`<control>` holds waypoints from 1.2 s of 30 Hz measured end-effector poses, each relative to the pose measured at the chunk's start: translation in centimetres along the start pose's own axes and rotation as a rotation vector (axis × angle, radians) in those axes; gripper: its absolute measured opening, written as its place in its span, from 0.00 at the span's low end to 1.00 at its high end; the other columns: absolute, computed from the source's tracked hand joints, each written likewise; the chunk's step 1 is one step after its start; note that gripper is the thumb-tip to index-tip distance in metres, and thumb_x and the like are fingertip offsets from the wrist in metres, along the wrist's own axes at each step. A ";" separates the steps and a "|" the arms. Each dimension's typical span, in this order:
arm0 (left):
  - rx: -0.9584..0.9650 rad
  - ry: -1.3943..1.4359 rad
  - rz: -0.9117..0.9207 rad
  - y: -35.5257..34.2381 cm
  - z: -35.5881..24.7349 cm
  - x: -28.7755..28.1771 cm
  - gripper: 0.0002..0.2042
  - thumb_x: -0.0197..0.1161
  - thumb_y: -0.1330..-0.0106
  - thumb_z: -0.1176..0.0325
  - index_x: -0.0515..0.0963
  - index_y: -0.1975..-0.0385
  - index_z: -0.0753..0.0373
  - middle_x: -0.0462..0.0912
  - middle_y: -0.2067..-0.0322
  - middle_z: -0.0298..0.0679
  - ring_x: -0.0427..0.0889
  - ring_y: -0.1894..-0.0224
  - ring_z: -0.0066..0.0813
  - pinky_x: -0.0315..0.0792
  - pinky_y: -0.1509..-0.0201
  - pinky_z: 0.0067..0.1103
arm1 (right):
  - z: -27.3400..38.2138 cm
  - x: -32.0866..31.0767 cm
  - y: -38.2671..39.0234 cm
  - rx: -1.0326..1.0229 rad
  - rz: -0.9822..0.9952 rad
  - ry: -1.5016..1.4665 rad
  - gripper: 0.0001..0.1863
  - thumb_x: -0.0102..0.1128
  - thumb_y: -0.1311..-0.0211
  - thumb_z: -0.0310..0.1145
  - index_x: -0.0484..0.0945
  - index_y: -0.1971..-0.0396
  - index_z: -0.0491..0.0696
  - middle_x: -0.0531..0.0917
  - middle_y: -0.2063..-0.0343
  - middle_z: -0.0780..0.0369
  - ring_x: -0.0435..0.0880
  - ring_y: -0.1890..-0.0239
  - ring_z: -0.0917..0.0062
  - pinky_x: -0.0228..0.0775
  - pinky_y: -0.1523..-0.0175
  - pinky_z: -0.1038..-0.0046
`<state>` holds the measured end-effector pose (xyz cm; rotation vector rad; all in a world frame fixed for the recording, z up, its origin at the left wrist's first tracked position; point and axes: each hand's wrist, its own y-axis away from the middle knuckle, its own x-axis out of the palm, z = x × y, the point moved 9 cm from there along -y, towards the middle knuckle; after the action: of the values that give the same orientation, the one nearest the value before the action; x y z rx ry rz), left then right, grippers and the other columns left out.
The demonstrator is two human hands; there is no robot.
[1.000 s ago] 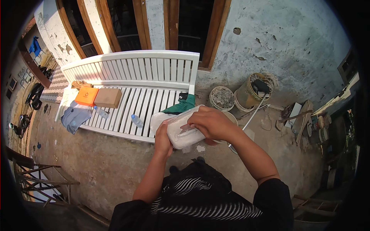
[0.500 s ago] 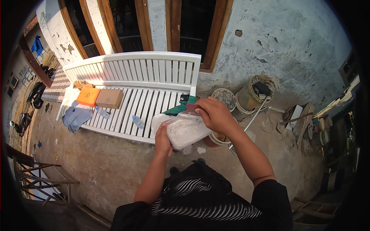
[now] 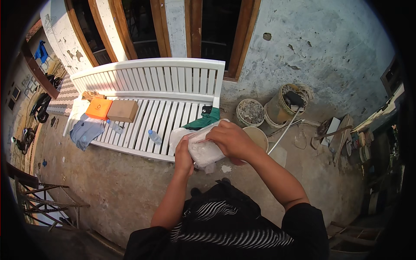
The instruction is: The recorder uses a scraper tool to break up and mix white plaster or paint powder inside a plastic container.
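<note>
A clear plastic tub [image 3: 208,154] of white, putty-like material is tilted in front of me. My left hand [image 3: 185,159] is closed on its left side, thumb over the rim. Over the tub's right part my right hand [image 3: 232,139] is closed on a thin reddish flat scraper, of which only a narrow edge shows at the fingertips. The hand covers much of the tub's far right side. Just below the tub hangs or lies a pale translucent piece, perhaps plastic; I cannot tell which.
Beyond stands a white slatted bench [image 3: 147,108] with an orange box [image 3: 99,108], a brown box [image 3: 122,111], bottles and green cloth [image 3: 207,118]. Buckets [image 3: 250,113] and a white pole [image 3: 284,132] are to the right. A metal frame [image 3: 47,199] stands at left.
My right hand has moved left and down across the tub, bringing the scraper from the far rim to over the white material. A bucket behind the hand shows more now.
</note>
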<state>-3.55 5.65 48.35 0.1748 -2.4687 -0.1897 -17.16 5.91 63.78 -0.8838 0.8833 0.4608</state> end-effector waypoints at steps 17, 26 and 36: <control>-0.039 -0.023 0.012 0.7 0.5 0.4 0.20 0.41 0.20 0.60 0.73 0.44 0.70 0.80 0.49 0.49 0.81 0.48 0.36 0.75 0.42 0.29 | 0.2 -2.3 0.8 -0.048 -0.074 0.070 0.12 0.67 0.50 0.24 0.84 0.64 0.51 0.85 0.65 0.66 0.80 0.62 0.67 0.74 0.55 0.68; -0.013 -0.036 0.009 0.6 -0.5 0.6 0.20 0.40 0.20 0.61 0.73 0.44 0.69 0.80 0.50 0.48 0.81 0.48 0.36 0.75 0.43 0.29 | 1.8 0.1 2.1 -0.109 -0.025 0.005 0.17 0.67 0.55 0.21 0.83 0.61 0.51 0.86 0.60 0.68 0.81 0.59 0.70 0.75 0.51 0.69; -0.037 -0.040 0.019 0.3 0.3 0.0 0.20 0.40 0.20 0.61 0.72 0.43 0.70 0.80 0.50 0.49 0.81 0.48 0.36 0.76 0.43 0.29 | 0.5 -3.3 1.7 -0.035 -0.043 -0.046 0.16 0.67 0.54 0.22 0.84 0.62 0.52 0.86 0.63 0.67 0.81 0.61 0.68 0.76 0.56 0.70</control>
<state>-3.72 5.96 48.16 0.1325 -2.5036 -0.2321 -20.00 7.35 65.87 -0.9190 0.8145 0.4591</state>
